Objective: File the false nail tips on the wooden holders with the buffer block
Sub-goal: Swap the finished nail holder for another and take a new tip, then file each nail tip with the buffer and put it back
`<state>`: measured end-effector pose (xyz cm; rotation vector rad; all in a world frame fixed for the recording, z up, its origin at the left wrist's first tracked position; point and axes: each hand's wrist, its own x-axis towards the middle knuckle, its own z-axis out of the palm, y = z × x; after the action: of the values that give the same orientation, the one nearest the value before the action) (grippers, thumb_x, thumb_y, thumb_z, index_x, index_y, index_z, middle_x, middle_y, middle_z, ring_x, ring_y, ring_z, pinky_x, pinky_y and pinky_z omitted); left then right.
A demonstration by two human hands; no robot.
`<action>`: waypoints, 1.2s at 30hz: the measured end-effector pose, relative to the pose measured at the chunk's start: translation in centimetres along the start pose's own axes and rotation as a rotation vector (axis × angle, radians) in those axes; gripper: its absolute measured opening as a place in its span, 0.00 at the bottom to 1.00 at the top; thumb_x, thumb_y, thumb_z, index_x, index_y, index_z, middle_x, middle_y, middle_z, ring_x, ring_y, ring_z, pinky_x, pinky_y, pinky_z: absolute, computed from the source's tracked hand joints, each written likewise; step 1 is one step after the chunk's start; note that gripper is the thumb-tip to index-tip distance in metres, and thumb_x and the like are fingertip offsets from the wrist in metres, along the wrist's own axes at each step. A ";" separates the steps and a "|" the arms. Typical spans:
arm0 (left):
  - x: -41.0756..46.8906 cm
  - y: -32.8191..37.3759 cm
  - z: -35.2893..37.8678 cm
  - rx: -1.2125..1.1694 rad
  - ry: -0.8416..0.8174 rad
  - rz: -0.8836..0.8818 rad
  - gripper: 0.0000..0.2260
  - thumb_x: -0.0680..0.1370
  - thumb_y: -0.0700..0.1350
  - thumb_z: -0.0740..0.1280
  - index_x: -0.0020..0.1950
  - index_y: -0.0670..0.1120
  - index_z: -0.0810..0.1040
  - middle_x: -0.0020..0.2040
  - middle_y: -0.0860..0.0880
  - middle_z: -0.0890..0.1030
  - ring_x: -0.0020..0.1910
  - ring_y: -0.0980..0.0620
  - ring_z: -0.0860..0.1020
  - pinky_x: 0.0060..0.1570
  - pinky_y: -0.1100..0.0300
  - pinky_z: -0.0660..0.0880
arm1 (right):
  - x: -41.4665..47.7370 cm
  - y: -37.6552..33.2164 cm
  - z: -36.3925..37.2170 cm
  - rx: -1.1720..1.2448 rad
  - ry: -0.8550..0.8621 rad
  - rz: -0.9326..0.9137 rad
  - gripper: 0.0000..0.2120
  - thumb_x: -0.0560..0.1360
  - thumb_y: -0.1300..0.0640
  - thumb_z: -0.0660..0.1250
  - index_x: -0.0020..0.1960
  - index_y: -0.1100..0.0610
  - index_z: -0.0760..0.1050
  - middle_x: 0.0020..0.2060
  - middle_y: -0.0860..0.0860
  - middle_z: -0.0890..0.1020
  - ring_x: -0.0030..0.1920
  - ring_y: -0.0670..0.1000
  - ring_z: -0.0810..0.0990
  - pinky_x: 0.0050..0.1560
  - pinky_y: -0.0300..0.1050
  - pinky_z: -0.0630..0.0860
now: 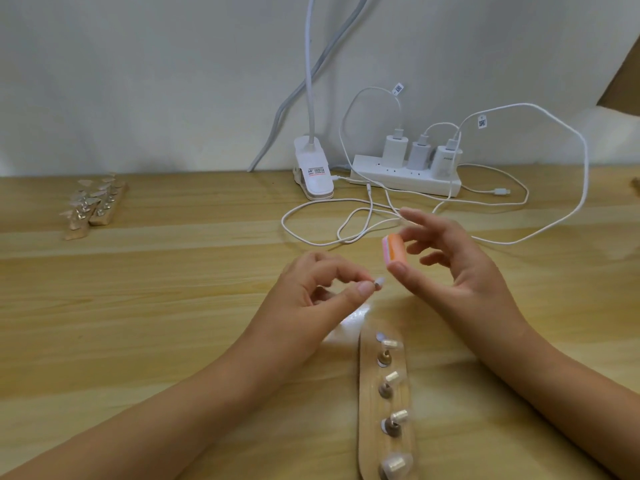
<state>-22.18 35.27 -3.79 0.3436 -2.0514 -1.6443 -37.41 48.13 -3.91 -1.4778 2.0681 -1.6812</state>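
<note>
Head view, inventory: left hand (311,292) pinches one nail tip (379,282) between thumb and forefinger. Right hand (460,265) pinches buffer block (394,249), just beside that tip. Wooden holder (367,410) carrying four tips lies below both hands. Spare holders (93,209) lie far left of the left hand.
</note>
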 end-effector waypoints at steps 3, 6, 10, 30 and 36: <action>0.1 0.0 0.0 0.022 -0.012 -0.034 0.04 0.71 0.50 0.73 0.44 0.55 0.85 0.35 0.62 0.76 0.34 0.60 0.68 0.36 0.71 0.68 | 0.4 0.3 -0.2 0.153 0.035 0.105 0.21 0.68 0.46 0.72 0.61 0.44 0.77 0.52 0.41 0.83 0.54 0.42 0.80 0.54 0.37 0.74; 0.0 -0.1 0.1 0.037 -0.070 -0.047 0.03 0.72 0.44 0.74 0.44 0.53 0.85 0.34 0.60 0.79 0.33 0.60 0.70 0.35 0.72 0.68 | 0.7 0.7 -0.5 0.259 0.092 0.184 0.18 0.68 0.45 0.73 0.57 0.46 0.80 0.51 0.43 0.84 0.53 0.43 0.81 0.55 0.38 0.76; -0.1 -0.2 0.4 0.172 -0.140 -0.012 0.06 0.74 0.41 0.73 0.43 0.54 0.83 0.36 0.58 0.81 0.33 0.57 0.72 0.37 0.66 0.70 | 0.9 0.8 -0.5 0.324 0.130 0.216 0.16 0.69 0.46 0.74 0.55 0.47 0.80 0.48 0.43 0.85 0.52 0.42 0.81 0.49 0.33 0.74; 0.4 0.1 0.2 0.225 -0.198 0.071 0.12 0.77 0.36 0.68 0.49 0.53 0.84 0.50 0.56 0.79 0.52 0.55 0.78 0.47 0.66 0.74 | 1.1 0.9 -0.4 0.410 0.115 0.256 0.17 0.69 0.44 0.75 0.55 0.48 0.80 0.46 0.42 0.85 0.49 0.38 0.81 0.46 0.32 0.75; 1.4 1.6 0.5 0.372 -0.216 0.149 0.09 0.76 0.40 0.71 0.50 0.54 0.83 0.47 0.58 0.82 0.48 0.59 0.79 0.46 0.69 0.75 | 1.4 1.2 -1.5 0.555 0.280 0.326 0.22 0.65 0.38 0.73 0.54 0.48 0.80 0.50 0.44 0.84 0.48 0.39 0.80 0.51 0.41 0.72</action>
<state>-23.52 35.40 -2.04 0.1338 -2.4827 -1.2542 -39.79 48.05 -3.65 -0.7342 1.6200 -2.1601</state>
